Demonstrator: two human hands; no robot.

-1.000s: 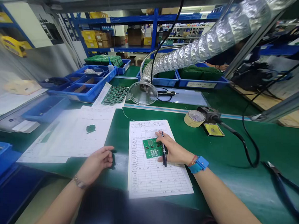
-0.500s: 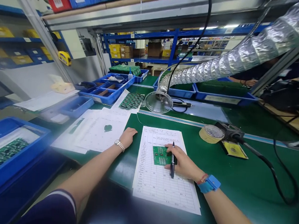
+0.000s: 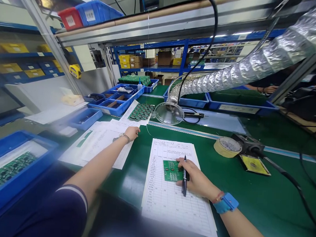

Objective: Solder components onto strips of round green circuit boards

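My right hand [image 3: 196, 177] grips the right edge of a small green circuit board [image 3: 172, 171], thumb below and fingers above. A black pen [image 3: 184, 180] lies along the same hand, crossing the board's right side. Both rest over a printed form [image 3: 156, 202] on the green mat. My left hand [image 3: 132, 133], loosely curled with nothing visible in it, hovers by the right edge of some printed sheets [image 3: 94, 142]. Beyond it, a panel of populated circuit boards [image 3: 141, 111] lies on white paper.
A silver exhaust duct [image 3: 222, 76] ends in a clear hood [image 3: 169, 113] above the bench. To the right are a tape roll [image 3: 228, 147] and a soldering iron stand [image 3: 247, 145]. Blue trays [image 3: 116, 109] line the back; another blue bin [image 3: 45, 141] stands at left. A co-worker's hand [image 3: 270, 89] shows far right.
My left hand has moved forward, away from me and toward the panel of boards, and its fingers have curled. My right hand keeps the circuit board and pen over the form. The view has tilted up slightly.
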